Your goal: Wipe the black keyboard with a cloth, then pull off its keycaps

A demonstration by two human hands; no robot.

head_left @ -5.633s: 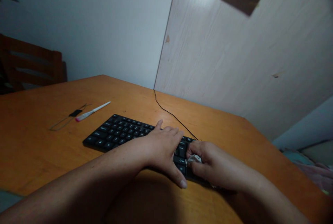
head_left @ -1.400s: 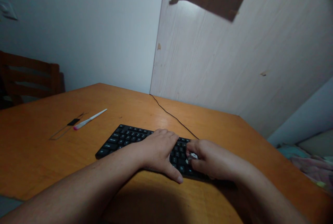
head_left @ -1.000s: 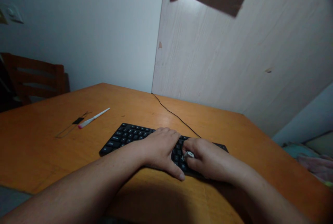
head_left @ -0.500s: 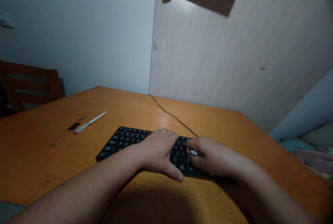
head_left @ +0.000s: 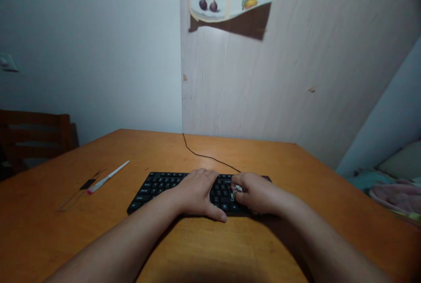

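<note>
A black keyboard (head_left: 149, 191) lies on the wooden table in front of me, its cable running back to the wall. Across its middle rests my left hand (head_left: 197, 191), flat and open, with the thumb spread toward the near edge. My right hand (head_left: 258, 191) is closed over the keyboard's right part. Between its thumb and fingers a crumpled white tissue (head_left: 237, 190) shows, held against the keys. The palms and forearms hide the keys beneath them.
On the table (head_left: 204, 248) to the left lie a slim white stick (head_left: 110, 176) with a pink end and a wire loop tool (head_left: 87, 184) with a black grip. A wooden chair (head_left: 36, 132) stands beyond. The black cable (head_left: 205, 156) trails to the wall. Cloth (head_left: 394, 195) lies at far right.
The camera view has tilted up and turned slightly, so more of the wall picture shows. My left hand still rests on the keyboard. The keyboard appears straighter, and my right hand still holds the tissue.
</note>
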